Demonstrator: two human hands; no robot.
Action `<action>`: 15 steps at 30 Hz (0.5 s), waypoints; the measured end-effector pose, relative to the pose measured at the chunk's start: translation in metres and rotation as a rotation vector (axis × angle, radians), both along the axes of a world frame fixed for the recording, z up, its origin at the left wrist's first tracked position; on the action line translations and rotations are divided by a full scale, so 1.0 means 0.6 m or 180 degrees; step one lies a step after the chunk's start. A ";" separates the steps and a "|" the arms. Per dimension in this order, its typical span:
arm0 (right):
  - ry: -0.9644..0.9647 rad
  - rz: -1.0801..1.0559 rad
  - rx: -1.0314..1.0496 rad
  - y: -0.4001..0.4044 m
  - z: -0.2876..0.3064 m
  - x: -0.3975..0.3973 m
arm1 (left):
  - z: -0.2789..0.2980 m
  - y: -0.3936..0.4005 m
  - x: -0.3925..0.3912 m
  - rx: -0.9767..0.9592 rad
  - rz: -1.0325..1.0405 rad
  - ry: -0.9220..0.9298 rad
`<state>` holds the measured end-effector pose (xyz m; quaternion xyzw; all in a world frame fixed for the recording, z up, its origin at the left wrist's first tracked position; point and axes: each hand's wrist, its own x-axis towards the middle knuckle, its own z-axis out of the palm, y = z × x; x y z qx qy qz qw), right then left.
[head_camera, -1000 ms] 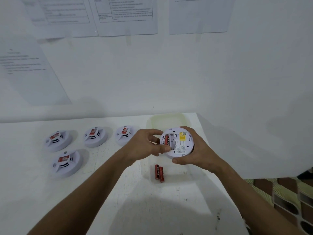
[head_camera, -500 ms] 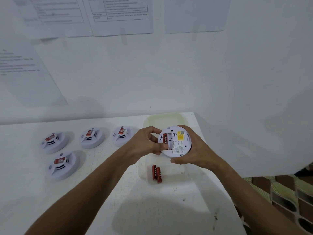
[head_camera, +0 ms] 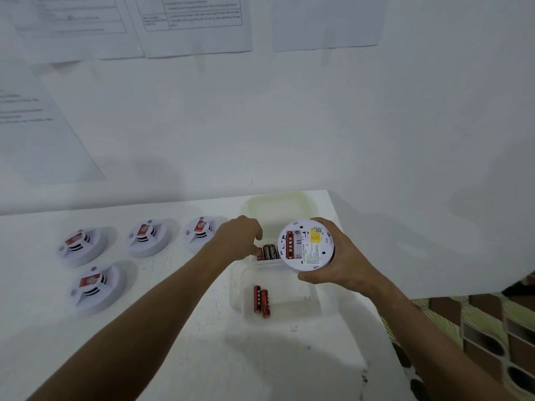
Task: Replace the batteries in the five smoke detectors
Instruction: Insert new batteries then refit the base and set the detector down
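Observation:
My right hand (head_camera: 344, 266) grips a white smoke detector (head_camera: 307, 244) with its back turned up. Its battery bay is uncovered and shows one red battery (head_camera: 290, 245). My left hand (head_camera: 240, 237) reaches down into the far clear tray (head_camera: 275, 204), where its fingertips pinch the leftmost of the dark batteries (head_camera: 269, 251), which they partly hide. Two red batteries (head_camera: 261, 301) lie side by side in the near clear tray (head_camera: 289, 305). Several more white detectors sit face up on the table to the left, one of them at the front (head_camera: 95, 287).
The white table (head_camera: 173, 342) ends at a wall behind and at an edge on the right, past which is patterned floor (head_camera: 492, 328). Printed sheets (head_camera: 197, 24) hang on the wall. Both trays stand by the right edge.
My left hand has left the detector's battery bay and moved down-left to the batteries in the far tray. My right hand still holds the detector, now tilted more toward me.

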<state>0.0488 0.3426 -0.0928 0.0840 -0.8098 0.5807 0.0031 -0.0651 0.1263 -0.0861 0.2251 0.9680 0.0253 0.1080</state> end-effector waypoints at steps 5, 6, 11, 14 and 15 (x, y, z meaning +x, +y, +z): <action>-0.0048 0.0043 0.0024 0.003 -0.012 -0.002 | -0.005 0.025 -0.012 -0.0919 -0.0410 0.0116; -0.0047 0.0042 0.0026 0.004 -0.014 -0.002 | -0.008 0.027 -0.011 -0.1085 -0.0485 0.0265; -0.0045 0.0066 -0.0016 0.011 -0.021 -0.005 | -0.023 0.032 -0.002 -0.1481 -0.0457 0.0624; -0.0040 0.0049 -0.0041 0.011 -0.022 -0.006 | -0.022 0.031 -0.003 -0.1151 -0.0357 0.0547; -0.0047 0.0030 -0.0050 0.010 -0.022 -0.006 | -0.022 0.031 -0.004 -0.0967 -0.0277 0.0438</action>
